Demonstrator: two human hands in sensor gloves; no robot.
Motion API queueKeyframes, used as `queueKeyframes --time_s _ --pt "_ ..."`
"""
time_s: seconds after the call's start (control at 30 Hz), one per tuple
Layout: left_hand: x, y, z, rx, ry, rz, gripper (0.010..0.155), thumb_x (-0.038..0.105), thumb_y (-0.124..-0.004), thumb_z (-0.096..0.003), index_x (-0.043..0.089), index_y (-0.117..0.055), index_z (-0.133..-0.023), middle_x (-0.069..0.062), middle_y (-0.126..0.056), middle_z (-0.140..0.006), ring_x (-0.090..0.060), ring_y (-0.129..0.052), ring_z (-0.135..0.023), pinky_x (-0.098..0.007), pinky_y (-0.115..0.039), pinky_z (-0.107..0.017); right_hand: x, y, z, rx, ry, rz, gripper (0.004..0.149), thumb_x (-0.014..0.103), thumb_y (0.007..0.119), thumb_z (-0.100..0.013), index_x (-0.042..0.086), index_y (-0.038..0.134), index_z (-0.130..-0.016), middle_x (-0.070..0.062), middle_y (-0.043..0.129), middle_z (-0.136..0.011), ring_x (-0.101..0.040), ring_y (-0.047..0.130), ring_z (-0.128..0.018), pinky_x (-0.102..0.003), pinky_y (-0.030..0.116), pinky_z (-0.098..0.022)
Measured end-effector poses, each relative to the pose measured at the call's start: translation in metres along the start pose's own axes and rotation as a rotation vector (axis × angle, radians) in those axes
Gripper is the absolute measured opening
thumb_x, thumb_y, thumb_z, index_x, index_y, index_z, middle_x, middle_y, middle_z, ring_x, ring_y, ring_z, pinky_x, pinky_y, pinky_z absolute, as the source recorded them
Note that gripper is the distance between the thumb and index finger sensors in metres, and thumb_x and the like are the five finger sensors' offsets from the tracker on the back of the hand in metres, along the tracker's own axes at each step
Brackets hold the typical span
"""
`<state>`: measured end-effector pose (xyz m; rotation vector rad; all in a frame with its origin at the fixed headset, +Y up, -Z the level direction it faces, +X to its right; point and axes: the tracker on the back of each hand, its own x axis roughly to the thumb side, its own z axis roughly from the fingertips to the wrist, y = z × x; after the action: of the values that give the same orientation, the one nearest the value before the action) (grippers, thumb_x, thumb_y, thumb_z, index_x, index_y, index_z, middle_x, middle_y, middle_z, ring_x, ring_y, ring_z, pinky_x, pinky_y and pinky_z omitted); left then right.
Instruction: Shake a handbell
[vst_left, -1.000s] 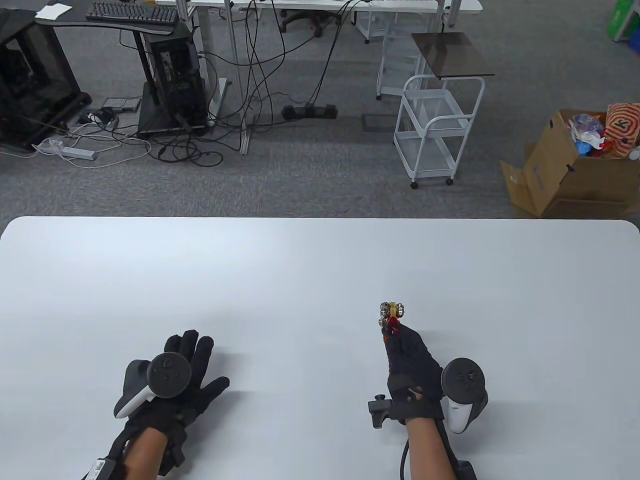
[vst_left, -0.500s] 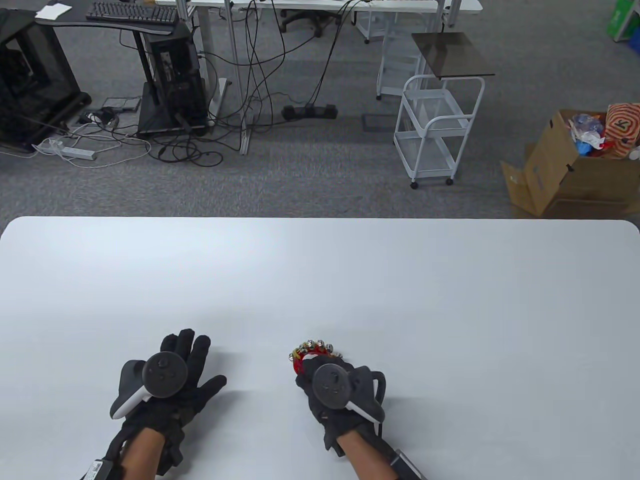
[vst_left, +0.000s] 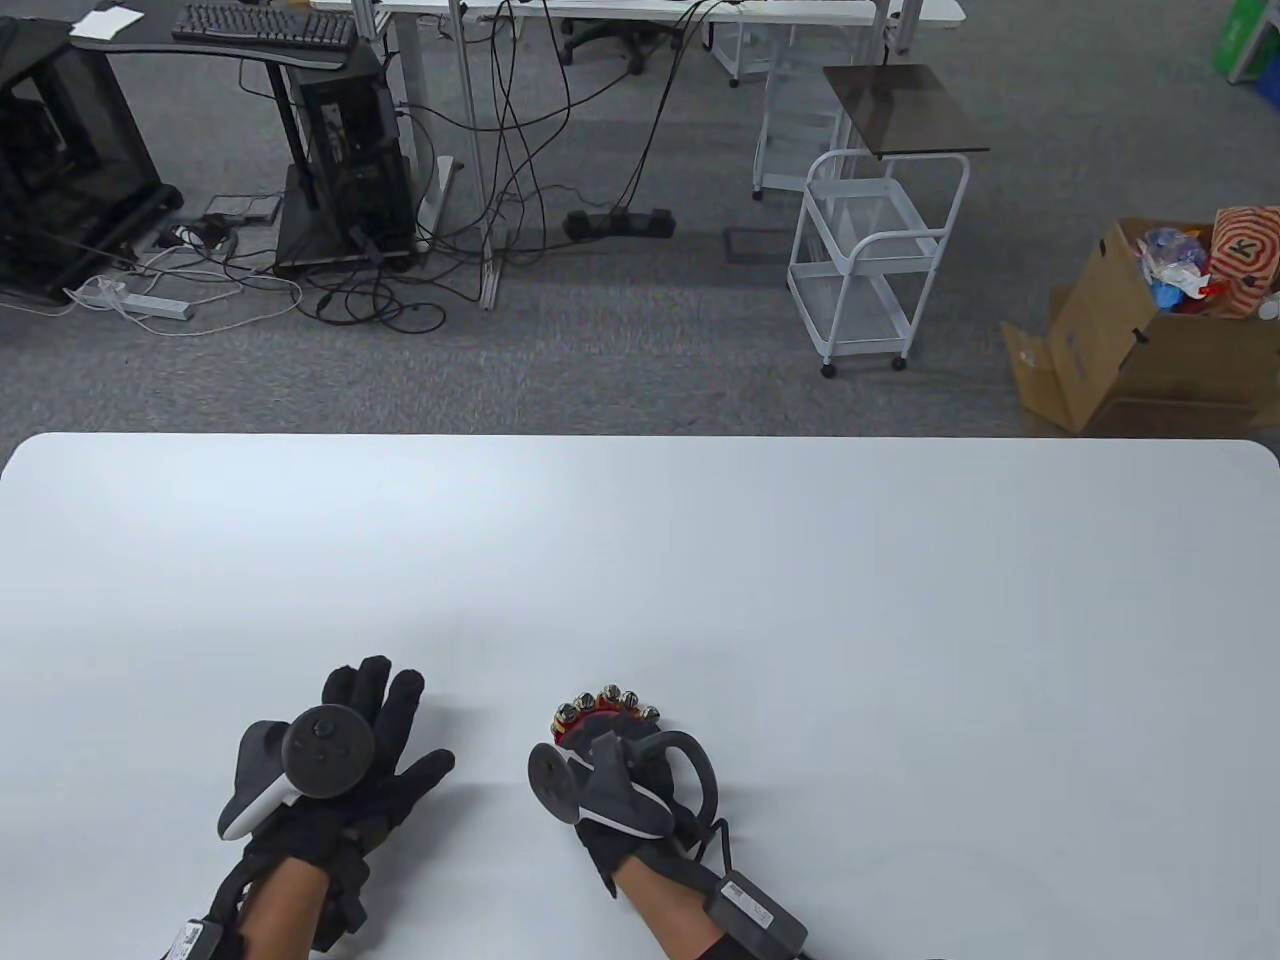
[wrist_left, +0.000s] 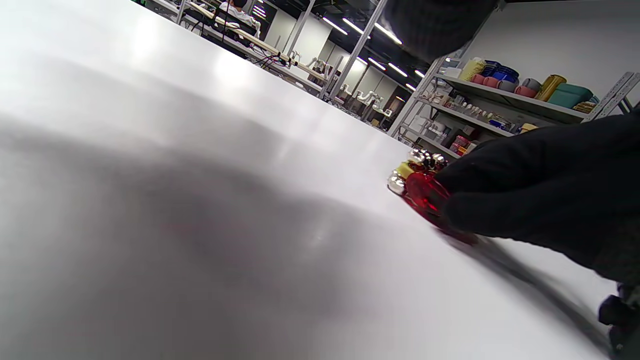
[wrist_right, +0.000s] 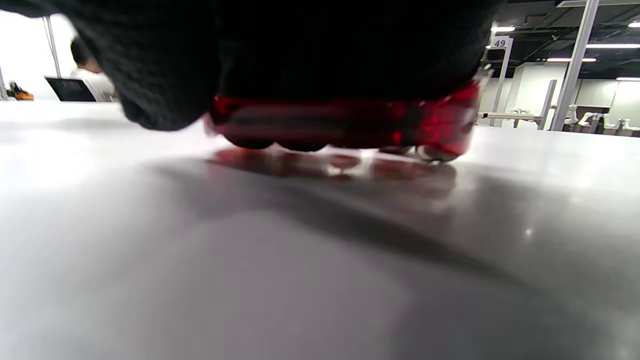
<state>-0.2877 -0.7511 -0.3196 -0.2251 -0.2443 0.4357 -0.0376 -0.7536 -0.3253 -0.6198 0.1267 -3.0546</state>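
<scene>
Table view: the handbell (vst_left: 606, 708) was gripped by the right hand (vst_left: 625, 790), its red handle wrapped under the fingers and the row of silver bells left free ahead of the knuckles, presumably so they could ring. In the right wrist view the handle (wrist_right: 345, 122) was seen low, just above the table (wrist_right: 200, 260). The left hand (vst_left: 345, 760) was laid flat, fingers spread, holding nothing, well apart.

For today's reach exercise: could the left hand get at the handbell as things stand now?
Probably yes. The left hand rests flat and holds nothing, and bare table lies between it and the handbell. But the right hand grips the red handle, so only the jingle end is exposed.
</scene>
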Motion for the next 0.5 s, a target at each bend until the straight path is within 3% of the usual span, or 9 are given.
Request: queueKeyframes --time_s 0.2,0.33,0.5 --pt "0.003 -0.001 0.001 0.003 0.005 -0.025 0.087 0.058 -0.064 -0.058 0.02 -0.016 -0.119 -0.016 0.001 -0.121 -0.049 0.007 -0.106 -0.07 -0.008 -0.072 -0.054 -0.038 0.025 -0.177 -0.028 -0.215 0.054 0.048 0.079 -0.049 0.013 0.085 -0.09 -0.013 0.086 -0.092 -0.038 0.086 -0.084 -0.055 0.071 -0.063" --pt "0.005 -0.005 0.0 -0.01 0.004 -0.035 0.087 0.058 -0.064 -0.0581 0.02 -0.016 -0.119 -0.015 0.0 -0.122 -0.049 0.006 -0.107 -0.07 -0.009 -0.072 -0.107 -0.059 0.049 -0.256 0.023 -0.11 0.067 0.055 0.079 -0.048 0.012 0.076 -0.099 -0.015 0.079 -0.101 -0.041 0.079 -0.091 -0.059 0.067 -0.065" --pt "0.006 -0.014 -0.006 -0.049 0.016 -0.076 0.088 0.06 -0.064 -0.0577 0.021 -0.013 -0.118 -0.014 0.003 -0.121 -0.048 0.009 -0.106 -0.07 -0.007 -0.072 -0.162 -0.056 0.065 -0.246 0.126 0.042 0.087 0.066 0.076 -0.045 0.012 0.059 -0.11 -0.016 0.062 -0.114 -0.044 0.063 -0.103 -0.064 0.059 -0.07"
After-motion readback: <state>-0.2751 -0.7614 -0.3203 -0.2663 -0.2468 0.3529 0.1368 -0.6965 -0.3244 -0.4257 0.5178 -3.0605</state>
